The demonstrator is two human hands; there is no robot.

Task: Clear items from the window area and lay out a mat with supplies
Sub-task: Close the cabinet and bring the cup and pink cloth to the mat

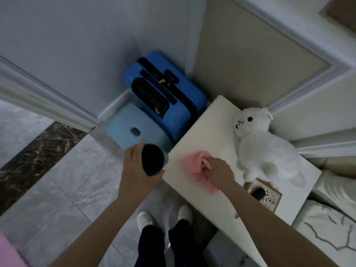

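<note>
On the white ledge (194,135), the right grip (219,172) bunches a pink cloth (192,162).

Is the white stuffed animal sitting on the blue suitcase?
No, the white stuffed animal lies on the cream tabletop, beside the blue suitcase.

Our arms are bare, with no sleeves showing. We wear dark trousers (154,245). At six o'clock, white slippers (144,218) cover our feet.

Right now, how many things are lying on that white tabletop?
3: a pink cloth under the right hand, a plush toy behind it, a book partly under the toy.
</note>
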